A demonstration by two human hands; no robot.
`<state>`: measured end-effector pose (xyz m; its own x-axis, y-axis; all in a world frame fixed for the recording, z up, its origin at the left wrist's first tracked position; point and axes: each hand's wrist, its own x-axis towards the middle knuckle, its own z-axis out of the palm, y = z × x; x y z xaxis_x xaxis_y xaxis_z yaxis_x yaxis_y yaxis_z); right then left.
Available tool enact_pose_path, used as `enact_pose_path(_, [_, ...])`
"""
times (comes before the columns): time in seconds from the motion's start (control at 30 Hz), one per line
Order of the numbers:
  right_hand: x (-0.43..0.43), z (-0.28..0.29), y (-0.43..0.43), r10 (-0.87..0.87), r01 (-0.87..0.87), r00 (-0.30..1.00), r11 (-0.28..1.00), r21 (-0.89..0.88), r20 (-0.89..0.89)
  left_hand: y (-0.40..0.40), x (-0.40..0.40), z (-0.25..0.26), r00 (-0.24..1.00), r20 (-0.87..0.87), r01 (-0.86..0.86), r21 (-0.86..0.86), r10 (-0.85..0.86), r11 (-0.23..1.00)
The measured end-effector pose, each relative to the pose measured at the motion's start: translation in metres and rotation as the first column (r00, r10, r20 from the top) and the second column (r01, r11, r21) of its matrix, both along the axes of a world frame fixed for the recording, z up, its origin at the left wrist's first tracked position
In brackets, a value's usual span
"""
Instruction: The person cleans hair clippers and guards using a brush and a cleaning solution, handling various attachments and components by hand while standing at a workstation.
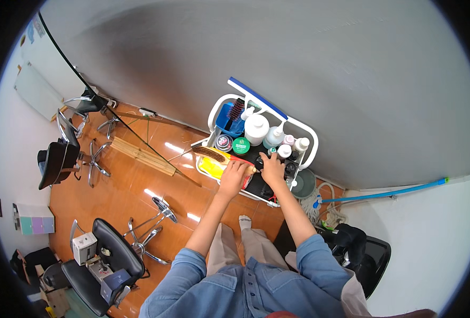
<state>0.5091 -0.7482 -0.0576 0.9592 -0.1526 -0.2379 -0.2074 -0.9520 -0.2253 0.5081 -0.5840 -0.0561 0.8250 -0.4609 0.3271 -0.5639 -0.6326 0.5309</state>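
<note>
A white trolley with a raised rim stands before me, its top tray full of bottles and jars. My left hand is closed over the handle of a wooden brush with brown bristles, above a yellow and red packet. My right hand reaches into the tray with fingers apart, close to a small green-capped bottle and dark items; nothing is visibly held. Behind the hands are a green-lidded jar, a large white bottle, a pump bottle and a blue container with a round hairbrush.
A blue-edged squeegee lies across the trolley's far rim, by the grey wall. To the right are a grey bucket, a mop and a black basin. A black salon chair holds boxes; wooden planks lie at left.
</note>
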Motion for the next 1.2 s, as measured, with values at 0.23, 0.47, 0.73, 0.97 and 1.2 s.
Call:
enact_pose_path(0.23, [-0.019, -0.008, 0.007, 0.156, -0.16, 0.987, 0.978, -0.135, -0.043, 0.002, 0.005, 0.0, 1.0, 0.005, -0.009, -0.08, 0.009, 0.997])
enact_pose_path(0.47, [-0.029, -0.033, 0.012, 0.233, -0.23, 0.956, 0.972, 0.039, -0.175, -0.005, 0.005, -0.026, 0.997, -0.054, -0.049, 0.053, 0.051, 0.997])
enact_pose_path(0.73, [-0.034, -0.031, 0.011, 0.234, -0.251, 0.939, 0.967, -0.035, -0.253, -0.005, -0.001, -0.053, 0.99, -0.104, -0.069, 0.236, 0.096, 0.969])
enact_pose_path(0.97, [-0.045, -0.042, 0.011, 0.21, -0.224, 0.96, 0.973, -0.059, -0.185, -0.012, -0.012, -0.042, 0.982, -0.131, -0.099, 0.242, 0.134, 0.965])
enact_pose_path(1.2, [-0.079, -0.004, 0.025, 0.06, -0.062, 0.989, 0.998, 0.01, 0.133, -0.013, -0.038, -0.01, 0.961, -0.198, -0.222, -0.136, 0.193, 0.966])
